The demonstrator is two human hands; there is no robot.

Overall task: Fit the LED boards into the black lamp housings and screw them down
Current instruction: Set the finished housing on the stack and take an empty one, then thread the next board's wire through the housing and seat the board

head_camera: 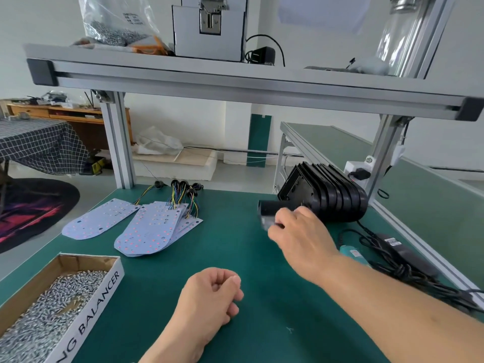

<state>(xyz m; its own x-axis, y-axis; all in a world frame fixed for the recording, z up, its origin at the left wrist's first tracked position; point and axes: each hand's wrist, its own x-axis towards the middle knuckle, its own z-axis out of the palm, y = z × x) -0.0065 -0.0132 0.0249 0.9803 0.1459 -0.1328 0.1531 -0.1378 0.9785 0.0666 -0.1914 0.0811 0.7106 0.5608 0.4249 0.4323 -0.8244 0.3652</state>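
Note:
Several black lamp housings (332, 192) stand stacked on edge at the right rear of the green mat. My right hand (301, 234) reaches to the nearest housing and its fingers curl round that housing's black tube end (268, 208); the fingertips are blurred. My left hand (212, 297) rests on the mat near me, fingers curled, holding nothing visible. Pale LED boards (152, 229) with coloured wires lie fanned in a pile at centre left, one more LED board (99, 218) lying to their left.
A cardboard box (99, 292) full of silver screws sits at the front left. A teal electric screwdriver (353, 254) and its black cables (398, 268) lie at the right edge. An aluminium shelf rail (235, 82) crosses overhead, with posts at both rear corners.

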